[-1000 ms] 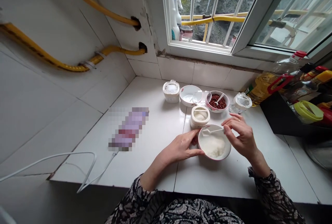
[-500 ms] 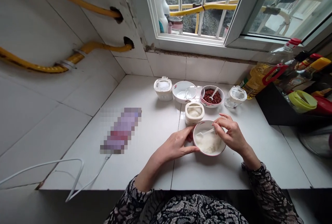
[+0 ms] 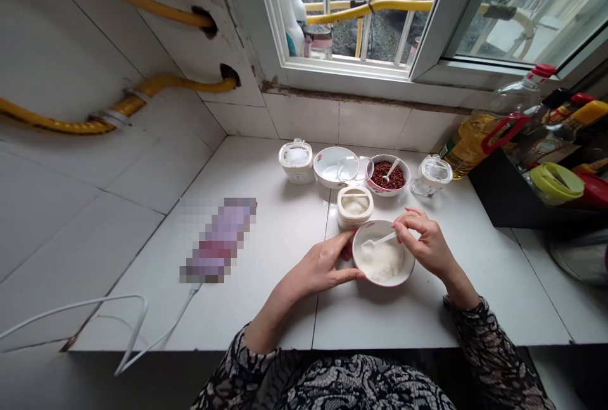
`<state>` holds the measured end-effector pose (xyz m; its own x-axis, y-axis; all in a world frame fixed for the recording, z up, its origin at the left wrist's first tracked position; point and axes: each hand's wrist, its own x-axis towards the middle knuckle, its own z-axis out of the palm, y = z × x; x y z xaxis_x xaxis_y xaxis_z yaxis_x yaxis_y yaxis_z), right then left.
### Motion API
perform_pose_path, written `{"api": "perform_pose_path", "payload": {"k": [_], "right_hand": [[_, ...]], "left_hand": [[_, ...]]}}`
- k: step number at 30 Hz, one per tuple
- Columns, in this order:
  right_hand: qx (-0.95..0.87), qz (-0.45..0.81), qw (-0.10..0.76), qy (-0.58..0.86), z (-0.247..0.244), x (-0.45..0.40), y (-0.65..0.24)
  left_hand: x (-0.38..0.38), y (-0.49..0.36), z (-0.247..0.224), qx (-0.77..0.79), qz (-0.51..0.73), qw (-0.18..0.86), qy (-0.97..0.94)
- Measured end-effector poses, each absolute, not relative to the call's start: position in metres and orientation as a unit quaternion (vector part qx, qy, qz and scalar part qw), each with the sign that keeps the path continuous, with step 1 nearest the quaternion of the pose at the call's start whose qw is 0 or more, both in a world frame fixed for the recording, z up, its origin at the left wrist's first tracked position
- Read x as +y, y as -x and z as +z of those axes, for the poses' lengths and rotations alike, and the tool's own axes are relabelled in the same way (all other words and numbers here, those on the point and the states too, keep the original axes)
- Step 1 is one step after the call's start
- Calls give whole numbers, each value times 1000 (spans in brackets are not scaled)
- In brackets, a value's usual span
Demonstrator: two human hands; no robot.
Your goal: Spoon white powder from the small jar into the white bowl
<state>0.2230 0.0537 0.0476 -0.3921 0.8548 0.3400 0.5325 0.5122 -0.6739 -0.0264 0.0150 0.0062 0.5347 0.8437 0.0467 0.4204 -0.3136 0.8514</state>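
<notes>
A white bowl [image 3: 357, 270] of white granules [image 3: 384, 262] rests on the counter in front of me. My left hand [image 3: 327, 264] grips its left side, thumb along the near rim and fingers around the far side. In my right hand [image 3: 422, 242] a small white spoon [image 3: 380, 241] is pinched by the handle, its scoop end inside the bowl over the granules. Just behind the bowl stands a square white jar [image 3: 355, 207] with its lid up, white contents showing. Whether the spoon carries any granules I cannot make out.
Behind stand a lidded jar [image 3: 297, 163], a white bowl [image 3: 327, 172], a bowl of red beans [image 3: 387, 175] with a spoon, and a glass jar [image 3: 431, 175]. An oil bottle [image 3: 475, 131] and a black condiment box [image 3: 503, 198] are right. A blurred device [image 3: 221, 239] with a white cable lies left.
My right hand has drawn slightly up and right, and more of the spoon shows above the granules. My left hand keeps its hold on the bowl. The camera view has shifted slightly.
</notes>
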Motion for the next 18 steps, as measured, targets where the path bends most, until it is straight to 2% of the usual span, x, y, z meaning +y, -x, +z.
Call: {"api": "perform_pose_path", "payload": {"k": [3,7,18], "right_hand": [[-844,196,304,397,50,50,-216],[-852,211,291,380,50,48,-211],[-750,314,365,452,47,52,-223]], "left_hand": [[15,26,7,411,252,420,-769],[14,26,7,412,252,425,-766],[15,26,6,410,251,423,-768]]}}
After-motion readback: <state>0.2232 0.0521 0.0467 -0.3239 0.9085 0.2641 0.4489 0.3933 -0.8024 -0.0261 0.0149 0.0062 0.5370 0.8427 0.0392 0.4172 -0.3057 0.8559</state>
